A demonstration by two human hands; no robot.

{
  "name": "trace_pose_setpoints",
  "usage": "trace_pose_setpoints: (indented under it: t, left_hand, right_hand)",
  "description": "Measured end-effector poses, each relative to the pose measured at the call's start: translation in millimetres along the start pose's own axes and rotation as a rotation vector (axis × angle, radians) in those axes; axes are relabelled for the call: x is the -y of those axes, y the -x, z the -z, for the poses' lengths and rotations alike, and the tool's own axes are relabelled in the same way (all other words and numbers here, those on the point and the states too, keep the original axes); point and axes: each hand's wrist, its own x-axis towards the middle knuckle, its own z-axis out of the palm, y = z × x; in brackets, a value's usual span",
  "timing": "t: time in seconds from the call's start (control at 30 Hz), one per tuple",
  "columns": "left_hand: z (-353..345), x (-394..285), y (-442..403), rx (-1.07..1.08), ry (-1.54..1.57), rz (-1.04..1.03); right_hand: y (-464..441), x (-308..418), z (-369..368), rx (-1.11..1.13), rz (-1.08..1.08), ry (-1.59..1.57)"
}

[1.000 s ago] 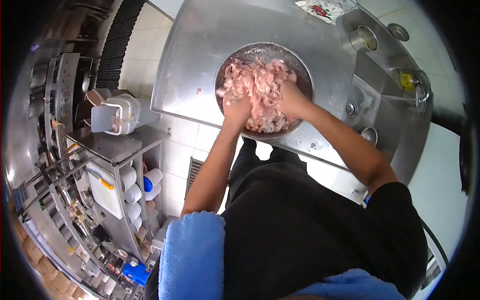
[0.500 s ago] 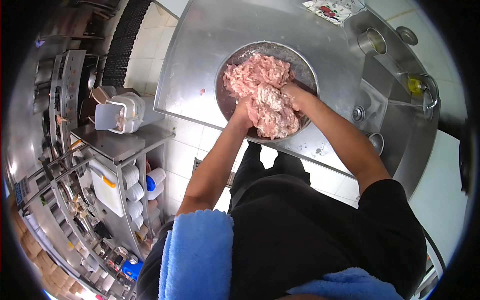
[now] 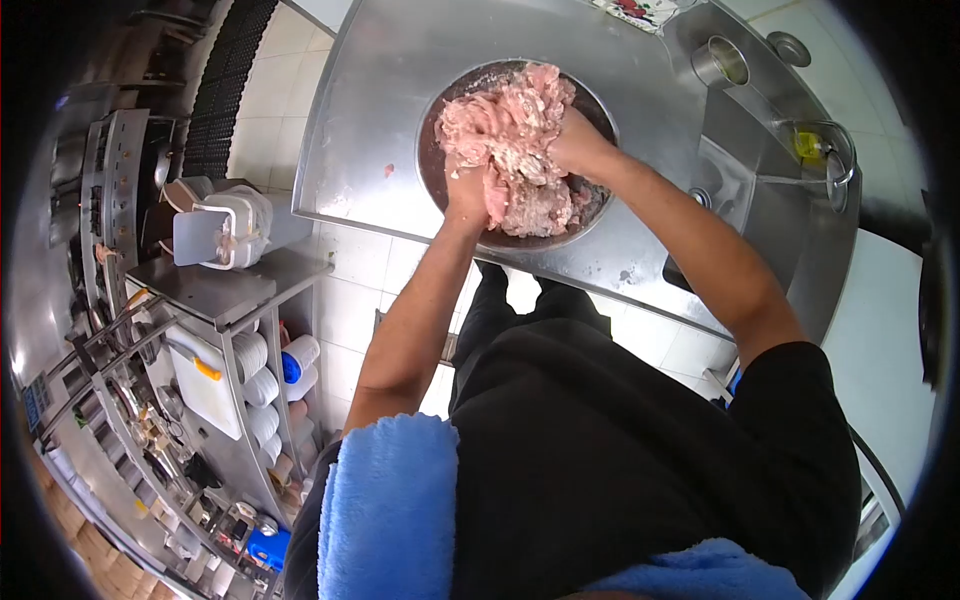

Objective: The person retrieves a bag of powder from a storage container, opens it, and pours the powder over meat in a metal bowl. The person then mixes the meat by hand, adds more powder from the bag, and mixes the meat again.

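Observation:
A wide metal bowl (image 3: 597, 108) on the steel counter holds a heap of pale pink raw meat (image 3: 510, 115), in shreds or small pieces, with whitish patches in the middle. My left hand (image 3: 466, 188) is pressed into the heap from the near left, its fingers buried under the meat. From the right, my right hand (image 3: 578, 145) grips the same mass, fingers curled into it and mostly hidden. The far part of the meat is bunched up between both hands, while a flatter lump lies toward the near rim.
A sink (image 3: 728, 185) with a metal pot (image 3: 720, 62) on its ledge lies to the right. To the left, a white tub (image 3: 235, 228) stands on a steel shelf unit (image 3: 200, 290) with stacked bowls below. A blue towel (image 3: 390, 510) hangs in front of my body.
Both hands have moved to the far side and drawn the meat up into a fold, its whitish part now broken up. The whole view has shifted slightly.

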Motion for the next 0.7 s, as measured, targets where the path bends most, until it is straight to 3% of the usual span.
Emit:
trace_pose_setpoints:
  t: [0.03, 0.1, 0.2, 0.27, 0.33, 0.37, 0.47, 0.5, 0.63, 0.7]
  left_hand:
    - [2.2, 0.1, 3.6, -0.029, 0.02, 0.026]
    - [17.4, -7.1, 14.7, 0.076, -0.153, 0.475]
    - [-2.8, -19.9, 43.8, 0.07, 0.146, 0.695]
    - [-6.2, -2.4, 50.6, 0.133, -0.057, 0.781]
    - [-17.6, -17.9, 63.9, 0.242, 0.241, 0.819]
    - [-15.5, 7.4, 58.1, 0.232, 0.248, 0.787]
    - [-18.5, 16.8, 47.8, 0.264, 0.031, 0.764]
    - [-15.3, 53.2, 40.5, 0.252, 0.069, 0.66]
    - [-29.3, 24.3, 38.3, 0.05, -0.302, 0.649]
    - [-33.5, 23.4, 38.0, -0.054, -0.304, 0.548]
  right_hand:
    - [7.2, -4.6, 0.5, 0.012, 0.011, 0.293]
    - [25.1, 5.2, 5.9, 0.048, -0.414, -0.27]
    - [64.4, 3.2, -20.4, -0.016, -0.667, -0.431]
    - [77.9, -4.6, -35.2, 0.097, -0.735, -0.674]
    - [80.6, -20.7, -54.2, 0.14, -0.733, -0.868]
    - [79.8, -32.7, -64.2, 0.124, -0.7, -0.935]
    - [72.7, -55.5, -73.2, 0.132, -0.701, -1.067]
    - [66.8, -53.9, -70.1, 0.134, -0.698, -1.133]
    - [57.2, -33.4, -66.4, 0.007, -0.68, -1.174]
    - [55.1, -29.3, -67.7, -0.073, -0.65, -1.102]
